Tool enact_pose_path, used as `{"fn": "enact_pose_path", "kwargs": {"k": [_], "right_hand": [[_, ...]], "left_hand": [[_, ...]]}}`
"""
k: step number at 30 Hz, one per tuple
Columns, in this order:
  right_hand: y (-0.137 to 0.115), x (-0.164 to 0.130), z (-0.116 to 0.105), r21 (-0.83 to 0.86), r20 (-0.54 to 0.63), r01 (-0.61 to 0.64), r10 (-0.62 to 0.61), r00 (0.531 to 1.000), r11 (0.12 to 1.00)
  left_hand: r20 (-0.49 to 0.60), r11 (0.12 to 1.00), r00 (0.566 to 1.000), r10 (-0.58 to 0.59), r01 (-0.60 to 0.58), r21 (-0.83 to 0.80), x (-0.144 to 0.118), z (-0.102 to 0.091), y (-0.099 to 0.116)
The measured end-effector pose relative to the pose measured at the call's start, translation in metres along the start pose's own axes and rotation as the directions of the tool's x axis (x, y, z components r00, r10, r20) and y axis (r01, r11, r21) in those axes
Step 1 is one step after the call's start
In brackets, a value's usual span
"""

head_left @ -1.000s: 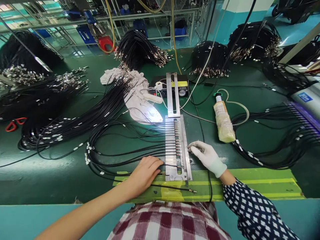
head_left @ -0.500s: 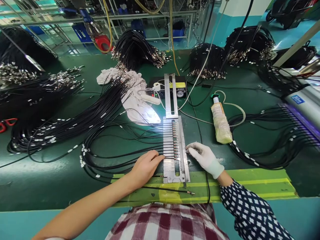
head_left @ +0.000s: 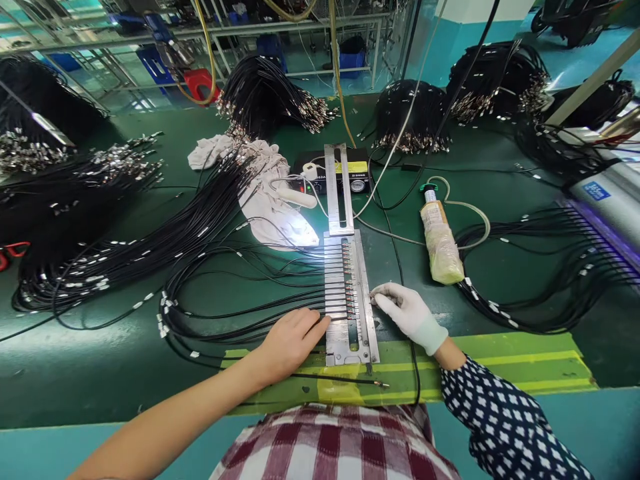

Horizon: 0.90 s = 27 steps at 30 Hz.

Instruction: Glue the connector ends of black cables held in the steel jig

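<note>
Silver metal makes up the slotted fixture (head_left: 337,339), lying between the two hands with a row of black cables (head_left: 336,294) across it. Bare left hand (head_left: 294,341) has its loosely bent fingers close together, tips at the fixture's left edge by the lowest seated cable — whether they grip it, I cannot tell. Gloved right hand (head_left: 411,316) brings thumb and forefinger nearly together beside the right edge — any hold is unclear.

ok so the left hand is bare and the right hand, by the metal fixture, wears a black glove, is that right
Not quite: the head view shows the right hand in a white glove, not black. The left hand is bare, and the right hand is by the metal fixture, as you said.
</note>
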State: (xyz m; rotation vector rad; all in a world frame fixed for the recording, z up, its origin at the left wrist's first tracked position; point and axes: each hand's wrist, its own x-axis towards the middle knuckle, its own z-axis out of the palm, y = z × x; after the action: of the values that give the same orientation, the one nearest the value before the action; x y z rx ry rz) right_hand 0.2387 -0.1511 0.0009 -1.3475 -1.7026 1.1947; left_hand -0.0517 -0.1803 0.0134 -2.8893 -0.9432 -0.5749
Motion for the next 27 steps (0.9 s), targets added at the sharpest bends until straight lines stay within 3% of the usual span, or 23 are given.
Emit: {"fn": "enact_pose_path", "kwargs": {"k": [4,7,11,16,21,27], "right_hand": [[0.000,0.000,-0.001,-0.028,0.003,0.010,-0.010,1.000,1.000],[0.000,0.000,-0.001,-0.035,0.006,0.019,-0.019,1.000,0.999],[0.000,0.000,-0.001,-0.032,0.002,0.017,-0.017,1.000,0.999],[-0.003,0.000,-0.001,-0.032,-0.008,0.020,-0.020,1.000,0.999],[-0.004,0.002,-0.001,-0.040,0.002,0.013,-0.013,1.000,0.999],[-0.001,-0.009,0.002,0.005,-0.019,0.018,-0.018,1.000,1.000]], "left_hand": [[-0.033,0.999,0.999,-0.040,0.038,-0.036,0.001,0.006,0.000],[-0.056,0.982,0.991,-0.118,0.108,-0.156,0.002,0.014,-0.002],[-0.009,0.938,0.984,-0.179,0.167,-0.304,-0.003,0.018,-0.005],[0.009,0.985,0.987,-0.161,0.161,-0.063,-0.017,0.016,-0.001],[0.104,0.985,0.980,-0.167,0.171,-0.029,-0.017,0.012,0.004],[0.265,0.897,0.925,-0.272,0.343,-0.279,-0.022,-0.015,0.013]]}}
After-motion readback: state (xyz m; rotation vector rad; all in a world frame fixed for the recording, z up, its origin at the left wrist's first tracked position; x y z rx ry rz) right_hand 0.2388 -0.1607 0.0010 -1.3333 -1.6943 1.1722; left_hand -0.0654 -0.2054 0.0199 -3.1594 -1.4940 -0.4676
